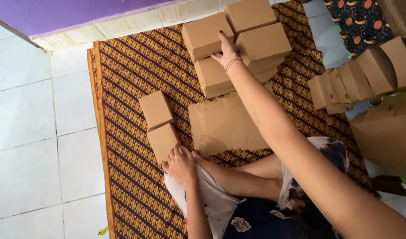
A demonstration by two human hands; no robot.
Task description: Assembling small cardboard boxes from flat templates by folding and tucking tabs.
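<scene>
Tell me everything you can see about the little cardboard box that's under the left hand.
The small box is plain brown cardboard, squarish and closed, lying flat on the patterned brown-and-gold mat. The left hand rests its fingertips on the edge nearest the person. Its far edge sits against, or very close to, a second similar box. No print or tape is visible on it.
</scene>
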